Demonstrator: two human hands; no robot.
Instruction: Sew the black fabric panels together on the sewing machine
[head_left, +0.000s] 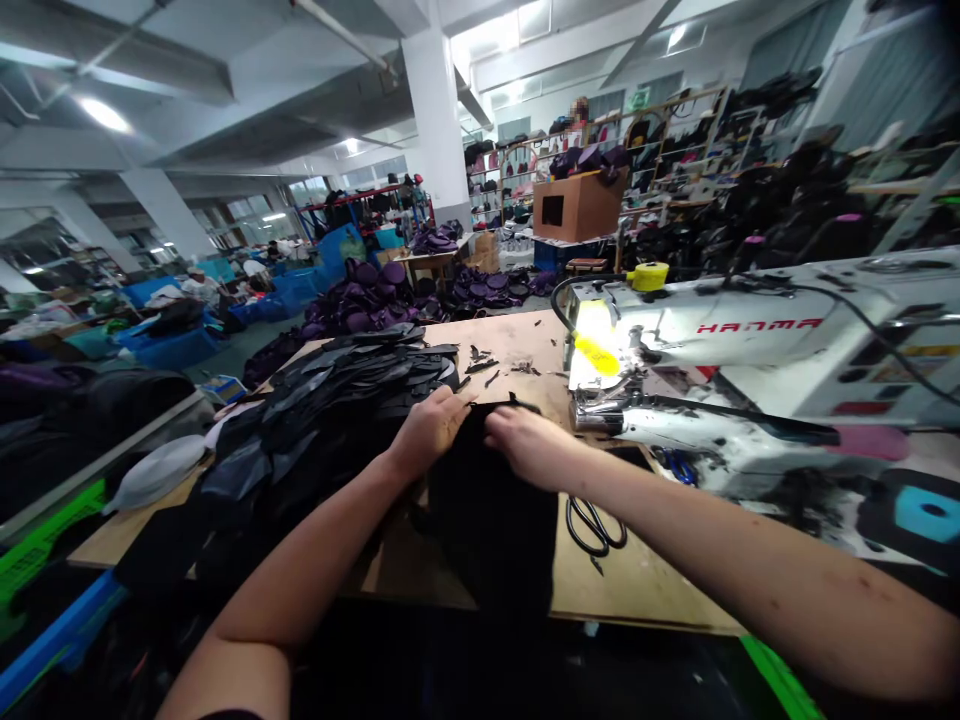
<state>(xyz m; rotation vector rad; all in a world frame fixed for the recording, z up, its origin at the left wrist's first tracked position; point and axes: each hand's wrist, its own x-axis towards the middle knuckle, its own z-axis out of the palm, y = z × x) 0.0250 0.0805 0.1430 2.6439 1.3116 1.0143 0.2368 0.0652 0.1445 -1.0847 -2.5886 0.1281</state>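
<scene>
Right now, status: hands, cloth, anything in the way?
Left hand and right hand at far end of black cloth, grips unclear. Cloth lies on table. Scissors close right, clear of it; black pile left.

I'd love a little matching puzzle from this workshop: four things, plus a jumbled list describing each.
Things
1. Scissors
2. Black cloth
3. Sewing machine
4. Cardboard box

Descriptions
A. White, with red letters
B. Purple items on top
C. Touched by the left hand and right hand
D. Black handles, lying on the table

Pairs: 1-D, 2-C, 3-A, 4-B
</scene>
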